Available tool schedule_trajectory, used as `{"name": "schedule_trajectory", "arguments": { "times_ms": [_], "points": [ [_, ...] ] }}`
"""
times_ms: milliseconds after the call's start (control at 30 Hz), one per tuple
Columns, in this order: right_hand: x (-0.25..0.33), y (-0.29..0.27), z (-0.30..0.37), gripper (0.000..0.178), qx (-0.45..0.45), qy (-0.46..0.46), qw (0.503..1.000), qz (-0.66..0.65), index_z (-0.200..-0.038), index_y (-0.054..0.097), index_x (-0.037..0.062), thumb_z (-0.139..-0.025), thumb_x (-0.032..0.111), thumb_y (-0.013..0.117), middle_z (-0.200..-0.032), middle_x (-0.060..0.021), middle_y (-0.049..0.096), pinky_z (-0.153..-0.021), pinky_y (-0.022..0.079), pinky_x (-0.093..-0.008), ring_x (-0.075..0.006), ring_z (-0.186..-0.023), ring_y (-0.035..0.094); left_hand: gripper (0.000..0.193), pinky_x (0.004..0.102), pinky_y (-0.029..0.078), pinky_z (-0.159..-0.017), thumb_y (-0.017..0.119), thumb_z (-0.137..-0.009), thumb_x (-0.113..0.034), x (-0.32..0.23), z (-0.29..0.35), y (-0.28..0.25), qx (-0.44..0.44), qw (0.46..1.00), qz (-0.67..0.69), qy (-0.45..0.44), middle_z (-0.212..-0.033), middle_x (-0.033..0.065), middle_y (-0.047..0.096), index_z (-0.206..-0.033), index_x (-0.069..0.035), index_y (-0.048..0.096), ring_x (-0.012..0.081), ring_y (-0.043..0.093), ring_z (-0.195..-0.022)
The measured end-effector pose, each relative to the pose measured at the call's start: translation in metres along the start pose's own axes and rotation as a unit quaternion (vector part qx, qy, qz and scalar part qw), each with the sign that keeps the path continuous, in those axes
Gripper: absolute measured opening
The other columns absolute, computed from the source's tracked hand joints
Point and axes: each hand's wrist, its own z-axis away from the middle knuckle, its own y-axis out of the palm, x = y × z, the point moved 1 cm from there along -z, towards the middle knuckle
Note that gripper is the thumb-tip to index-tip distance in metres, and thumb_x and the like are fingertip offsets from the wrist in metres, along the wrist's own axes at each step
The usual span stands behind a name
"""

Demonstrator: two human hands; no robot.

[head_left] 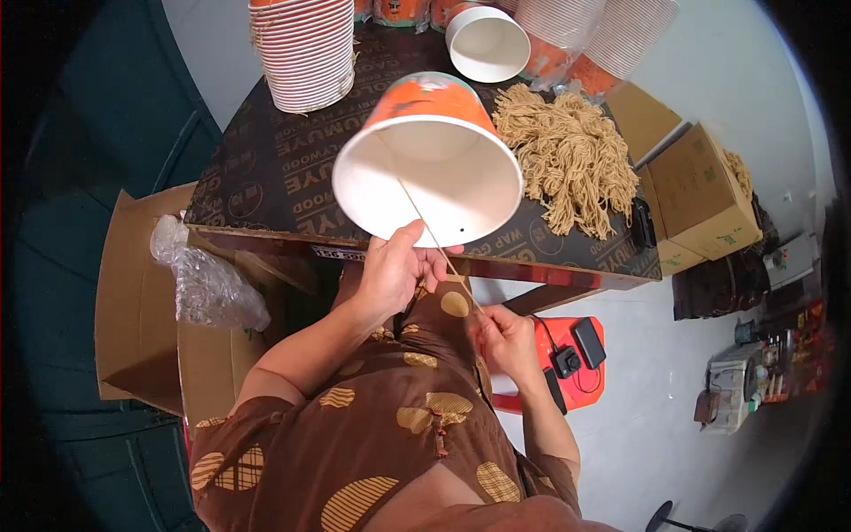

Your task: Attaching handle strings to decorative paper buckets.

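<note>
A white-lined paper bucket (470,177) with an orange outside is tipped with its mouth toward me over the table's front edge. My left hand (397,270) grips its near rim, the thumb at the inside wall. A small dark hole shows near the rim, right of that hand. From inside the bucket a thin tan cord (415,204) runs out past my left fingers. Lower and to the right, my right hand (505,344) is closed on the cord, which looks stretched between the hands. How the cord meets the bucket's far wall is hard to make out.
On the dark plywood table (257,191) stand a tall stack of paper buckets (306,58), another bucket (487,44) and a heap of tan cords (572,160). Cardboard boxes flank it: an open carton (133,301) with plastic wrap, and a box (700,191). An orange stool (585,381) holds small devices.
</note>
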Motion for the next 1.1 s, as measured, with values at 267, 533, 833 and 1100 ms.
{"name": "schedule_trajectory", "arguments": {
  "times_ms": [267, 533, 833, 1100],
  "points": [
    [0.015, 0.002, 0.002, 0.016, -0.119, -0.023, 0.982, -0.148, -0.107, 0.066, -0.0027, -0.096, 0.005, 0.057, -0.096, -0.0048, 0.071, -0.068, 0.051, -0.0215, -0.0062, -0.075, 0.060, 0.041, 0.0214, 0.039, -0.034, 0.050, -0.099, -0.034, 0.009, -0.003, -0.009, 0.046, 0.987, 0.132, -0.077, -0.094, 0.0203, 0.067, -0.120, 0.001, 0.051, 0.0134, 0.053, -0.046],
    [0.026, 0.003, -0.004, 0.019, -0.105, -0.053, 0.928, -0.352, -0.111, 0.063, -0.0037, -0.096, 0.006, 0.058, -0.105, -0.0113, 0.069, -0.076, 0.053, -0.0273, -0.0131, -0.084, 0.064, 0.051, 0.0238, 0.034, -0.029, 0.045, -0.101, -0.039, 0.010, 0.007, -0.005, 0.030, 0.977, 0.142, -0.159, -0.053, 0.0076, 0.054, -0.068, -0.003, 0.059, 0.0146, 0.042, -0.031],
    [0.052, 0.004, -0.012, 0.024, -0.050, -0.046, 0.820, -0.568, -0.113, 0.062, 0.0001, -0.093, 0.013, 0.063, -0.111, -0.0175, 0.067, -0.089, 0.051, -0.0371, -0.0252, -0.099, 0.066, 0.052, 0.0247, 0.032, -0.029, 0.049, -0.099, -0.044, 0.019, 0.015, -0.016, 0.153, 0.961, 0.162, -0.164, -0.045, 0.0050, 0.045, -0.067, -0.004, 0.055, 0.0150, 0.041, -0.031],
    [0.069, 0.012, -0.011, 0.016, -0.005, -0.047, 0.831, -0.554, -0.101, 0.059, 0.0026, -0.090, 0.010, 0.068, -0.082, -0.0062, 0.062, -0.069, 0.044, -0.0269, -0.0133, -0.072, 0.055, 0.033, 0.0281, 0.037, -0.036, 0.052, -0.098, -0.036, 0.026, 0.020, -0.020, 0.265, 0.894, 0.309, -0.185, -0.056, 0.0072, 0.049, -0.085, -0.005, 0.051, 0.0177, 0.046, -0.042]
  ]
}}
